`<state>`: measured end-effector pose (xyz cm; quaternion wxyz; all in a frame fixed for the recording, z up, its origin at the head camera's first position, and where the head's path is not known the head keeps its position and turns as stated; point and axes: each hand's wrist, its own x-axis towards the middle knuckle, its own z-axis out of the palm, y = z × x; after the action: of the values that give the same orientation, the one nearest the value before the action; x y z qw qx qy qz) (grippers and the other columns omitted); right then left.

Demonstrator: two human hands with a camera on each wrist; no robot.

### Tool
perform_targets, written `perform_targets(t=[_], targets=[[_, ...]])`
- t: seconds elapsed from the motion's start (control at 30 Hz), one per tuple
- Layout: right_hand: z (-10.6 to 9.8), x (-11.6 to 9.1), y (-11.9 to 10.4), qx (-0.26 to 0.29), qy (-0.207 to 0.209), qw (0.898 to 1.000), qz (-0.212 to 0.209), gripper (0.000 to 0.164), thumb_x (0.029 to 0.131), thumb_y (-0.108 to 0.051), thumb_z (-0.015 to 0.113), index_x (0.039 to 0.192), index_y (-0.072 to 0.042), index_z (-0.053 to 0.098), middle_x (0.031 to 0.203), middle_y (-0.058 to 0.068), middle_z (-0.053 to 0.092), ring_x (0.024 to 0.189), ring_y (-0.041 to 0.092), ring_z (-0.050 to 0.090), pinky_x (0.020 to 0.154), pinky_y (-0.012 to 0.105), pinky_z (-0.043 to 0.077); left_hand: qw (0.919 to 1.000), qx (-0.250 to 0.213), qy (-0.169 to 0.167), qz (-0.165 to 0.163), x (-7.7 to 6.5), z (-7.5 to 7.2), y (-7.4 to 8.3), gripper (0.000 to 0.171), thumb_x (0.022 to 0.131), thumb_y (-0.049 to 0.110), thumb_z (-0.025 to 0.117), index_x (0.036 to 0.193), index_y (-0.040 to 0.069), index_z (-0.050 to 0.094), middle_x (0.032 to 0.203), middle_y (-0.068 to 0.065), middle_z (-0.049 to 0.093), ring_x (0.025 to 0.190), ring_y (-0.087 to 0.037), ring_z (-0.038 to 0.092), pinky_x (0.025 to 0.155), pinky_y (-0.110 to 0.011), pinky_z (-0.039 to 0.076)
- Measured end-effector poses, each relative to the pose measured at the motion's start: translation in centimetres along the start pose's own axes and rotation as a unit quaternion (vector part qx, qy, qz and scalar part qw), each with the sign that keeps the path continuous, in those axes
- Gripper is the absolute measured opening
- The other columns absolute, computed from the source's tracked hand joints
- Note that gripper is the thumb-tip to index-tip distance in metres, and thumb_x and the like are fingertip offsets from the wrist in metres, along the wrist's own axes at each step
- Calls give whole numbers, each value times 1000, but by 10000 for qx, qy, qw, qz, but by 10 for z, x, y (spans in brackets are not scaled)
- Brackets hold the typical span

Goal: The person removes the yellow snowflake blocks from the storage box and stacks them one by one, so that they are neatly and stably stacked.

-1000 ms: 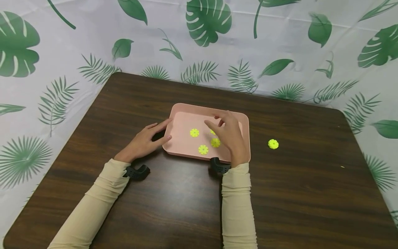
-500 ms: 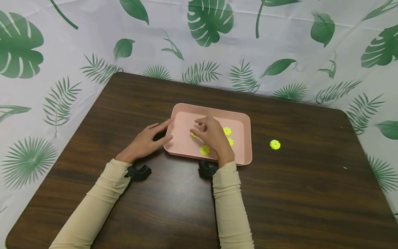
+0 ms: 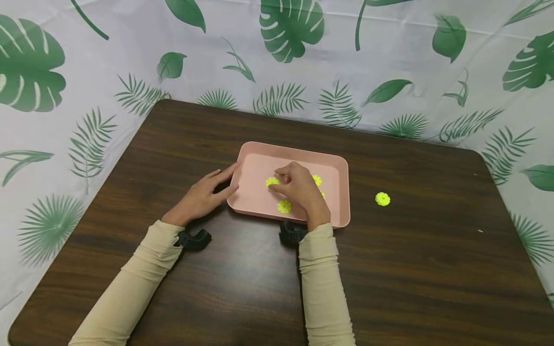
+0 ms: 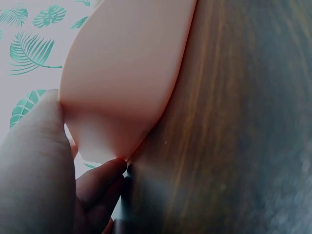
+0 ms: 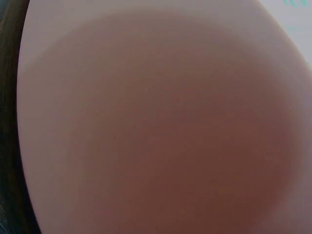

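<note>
A pink tray [image 3: 294,153] lies on the middle of the dark wooden table [image 3: 242,288]. Several yellow toothed discs lie in it; one [image 3: 283,206] is near the front wall and one [image 3: 317,180] is further right. My right hand [image 3: 279,185] is over the tray with curled fingers pinching the edge of another yellow disc [image 3: 270,181]. My left hand [image 3: 203,194] rests with straight fingers against the tray's left rim. In the left wrist view its fingers [image 4: 34,161] touch the tray's outer wall [image 4: 126,73]. The right wrist view shows only the blurred tray floor [image 5: 161,126].
One more yellow disc [image 3: 383,199] lies on the bare table to the right of the tray. A leaf-patterned cloth [image 3: 389,57] hangs behind and around the table. Black camera mounts [image 3: 192,239] sit at both wrists.
My right hand has moved left across the tray and curled its fingers onto the left disc, uncovering the discs on the right. My left hand has stayed on the rim.
</note>
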<state>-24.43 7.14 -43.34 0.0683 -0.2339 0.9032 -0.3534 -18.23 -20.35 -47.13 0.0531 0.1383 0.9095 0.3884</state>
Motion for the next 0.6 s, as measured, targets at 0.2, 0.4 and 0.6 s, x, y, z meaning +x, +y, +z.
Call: perform_targets(t=[0.2,0.4,0.6], targets=[[3,1,3,227,-165,9995,164,24,88,-13,85,99,6,77,79,5,49,81,24,47,72,32,41,10000,19,-18,-26,-1,0,1,67,106,56,49,165,39,22,167,-2,33,156,-38,21,122,-65,22],[3,0,2,203,-244,9988,383,43,88,-14,85,126,1,74,108,14,69,94,27,54,84,38,52,10000,30,47,42,0,1,1,67,106,54,49,165,38,23,166,0,34,155,-36,23,124,-61,22],[5,1,3,93,-263,9991,304,35,89,-15,84,120,1,77,103,12,67,95,27,54,84,37,52,9999,63,68,80,0,1,0,67,106,54,50,165,37,23,166,-2,34,155,-37,23,124,-60,22]])
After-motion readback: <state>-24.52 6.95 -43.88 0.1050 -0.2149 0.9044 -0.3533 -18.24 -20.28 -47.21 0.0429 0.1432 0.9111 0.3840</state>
